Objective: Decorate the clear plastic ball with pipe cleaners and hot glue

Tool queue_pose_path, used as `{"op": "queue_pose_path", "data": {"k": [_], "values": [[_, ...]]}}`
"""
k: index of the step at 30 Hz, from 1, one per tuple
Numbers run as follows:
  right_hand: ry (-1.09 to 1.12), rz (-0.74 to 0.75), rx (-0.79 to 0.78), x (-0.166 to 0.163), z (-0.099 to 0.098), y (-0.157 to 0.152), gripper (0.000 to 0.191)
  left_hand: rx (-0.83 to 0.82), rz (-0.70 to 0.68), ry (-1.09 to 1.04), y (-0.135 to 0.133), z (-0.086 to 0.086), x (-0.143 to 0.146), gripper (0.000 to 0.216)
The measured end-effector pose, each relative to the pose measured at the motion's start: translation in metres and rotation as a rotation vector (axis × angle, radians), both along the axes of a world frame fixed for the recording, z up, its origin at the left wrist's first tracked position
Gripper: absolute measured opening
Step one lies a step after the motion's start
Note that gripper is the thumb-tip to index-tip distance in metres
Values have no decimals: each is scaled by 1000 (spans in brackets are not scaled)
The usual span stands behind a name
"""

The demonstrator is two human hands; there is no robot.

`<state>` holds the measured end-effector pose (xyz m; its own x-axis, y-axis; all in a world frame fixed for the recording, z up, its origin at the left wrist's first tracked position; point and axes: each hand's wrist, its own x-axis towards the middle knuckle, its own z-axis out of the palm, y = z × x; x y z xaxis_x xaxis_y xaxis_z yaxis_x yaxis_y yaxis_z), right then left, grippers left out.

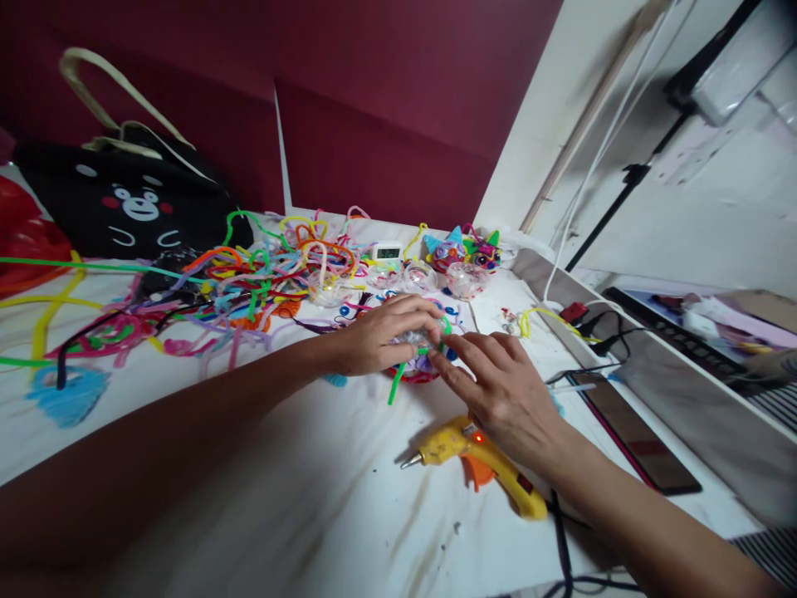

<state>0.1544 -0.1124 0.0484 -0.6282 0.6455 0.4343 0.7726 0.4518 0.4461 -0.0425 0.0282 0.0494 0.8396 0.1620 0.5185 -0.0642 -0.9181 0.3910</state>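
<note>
My left hand is curled over a small clear round piece wrapped in pipe cleaners, holding it down on the white cloth. A green pipe cleaner sticks out below it. My right hand reaches in from the right, its fingertips pinched at the green pipe cleaner beside the piece. A yellow glue gun with a lit red light lies on the cloth just under my right wrist.
A heap of coloured pipe cleaners spreads across the back left. Clear round shells, a small white clock and a colourful finished figure sit at the back. A black bear bag lies far left; a phone lies right.
</note>
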Motion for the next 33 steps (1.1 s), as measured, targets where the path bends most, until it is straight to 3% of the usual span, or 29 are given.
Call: {"op": "queue_pose_path", "data": {"k": [10, 19, 23, 27, 33], "values": [[88, 184, -87, 24, -8, 23, 40, -73, 89, 1, -3, -1, 2, 43], [132, 238, -71, 25, -12, 32, 37, -173, 146, 22, -6, 3, 0, 55], [142, 239, -62, 27, -14, 32, 34, -58, 210, -34, -11, 3, -3, 45], [155, 239, -50, 28, -15, 32, 32, 122, 474, -136, -29, -1, -8, 30], [164, 245, -53, 28, -16, 32, 31, 357, 675, -93, -52, -17, -13, 43]]}}
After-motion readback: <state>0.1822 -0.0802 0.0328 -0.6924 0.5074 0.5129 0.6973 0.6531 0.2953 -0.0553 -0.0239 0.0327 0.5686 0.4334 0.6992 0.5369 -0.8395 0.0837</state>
